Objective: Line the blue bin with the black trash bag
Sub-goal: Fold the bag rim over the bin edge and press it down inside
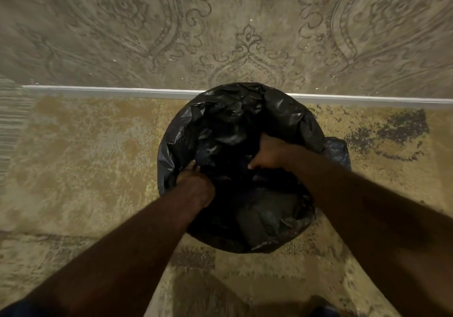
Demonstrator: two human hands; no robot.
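**Both hands inside the bag-lined bin**

The left hand reaches into the mouth of the black trash bag near its left rim, fingers curled down into the plastic; whether they pinch a fold or merely press it cannot be told, since the fingertips are sunk in dark film. The right hand sits deeper and further right, fingers bent and closed on a bunch of the bag's inner plastic, thumb tip showing pale at its near side. Both bare forearms run up from the lower corners of the view.

The bag is draped over the round rim all the way around, crinkled and glossy, hiding the opening. Only a small patch of the blue bin shows, at the right side below the folded-over plastic.

The bin stands on a mottled tan carpet, its far side touching the white baseboard under a wall with grey damask wallpaper.
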